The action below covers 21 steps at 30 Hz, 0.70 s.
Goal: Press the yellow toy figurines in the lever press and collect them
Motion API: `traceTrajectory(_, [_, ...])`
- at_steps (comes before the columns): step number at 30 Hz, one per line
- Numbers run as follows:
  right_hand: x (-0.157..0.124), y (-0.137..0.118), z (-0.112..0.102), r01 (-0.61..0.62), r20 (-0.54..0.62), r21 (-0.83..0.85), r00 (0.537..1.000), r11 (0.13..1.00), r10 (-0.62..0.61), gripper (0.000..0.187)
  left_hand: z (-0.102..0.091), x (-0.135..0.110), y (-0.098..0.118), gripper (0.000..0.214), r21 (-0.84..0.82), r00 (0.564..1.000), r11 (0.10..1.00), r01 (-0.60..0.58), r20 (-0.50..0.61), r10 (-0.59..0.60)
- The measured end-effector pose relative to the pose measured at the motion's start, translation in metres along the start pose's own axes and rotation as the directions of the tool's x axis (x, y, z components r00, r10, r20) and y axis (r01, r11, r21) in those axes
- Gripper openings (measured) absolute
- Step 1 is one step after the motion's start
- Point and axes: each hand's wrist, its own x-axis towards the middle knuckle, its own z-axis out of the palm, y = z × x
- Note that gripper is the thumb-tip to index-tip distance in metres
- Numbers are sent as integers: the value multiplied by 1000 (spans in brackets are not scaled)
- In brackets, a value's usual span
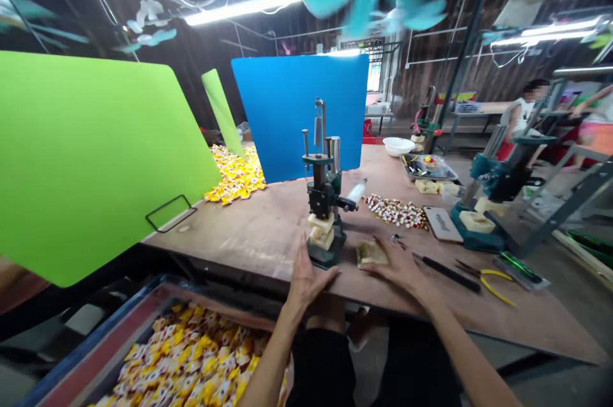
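A small dark green hand press (325,202) stands near the front edge of the wooden table (249,234), with cream blocks in its jaw. My left hand (304,276) lies open and flat on the table just in front of the press base. My right hand (400,266) rests with fingers spread beside a small cream block (370,252), its fingertips touching it. Neither hand holds anything.
A tray (158,356) of yellow-white small pieces sits low at front left. Green (86,158) and blue (299,113) boards stand upright. More pieces (235,177), a red-white string (396,211), pliers (486,276), a second press (493,202), a phone (443,223) and a person (522,113) are around.
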Motion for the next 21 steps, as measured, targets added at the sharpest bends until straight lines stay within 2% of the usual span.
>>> traceTrajectory(3, [6, 9, 14, -27, -77, -10, 997, 1000, 26, 75, 9, 12, 6, 137, -10, 991, 991, 135, -22, -135])
traceTrajectory(7, [14, 10, 26, -6, -145, -9, 989, 1000, 5, 72, 20, 4, 21, 131, 32, 961, 965, 259, -108, -254])
traceTrajectory(11, [21, 8, 29, 14, -156, 9, 988, 1000, -12, 71, 38, -4, 36, 122, 96, 947, 951, 294, -166, -276])
traceTrajectory(14, [25, 10, 33, 59, -155, 10, 986, 998, -57, 68, 41, -6, 40, 120, 111, 939, 942, 316, -180, -294])
traceTrajectory(17, [28, 17, 49, 92, -205, -7, 974, 996, -92, 66, 40, -10, 37, 119, 105, 934, 940, 325, -192, -302])
traceTrajectory(21, [35, 32, 80, 65, -264, -30, 962, 997, -71, 64, 45, -15, 29, 116, 115, 937, 946, 305, -214, -276])
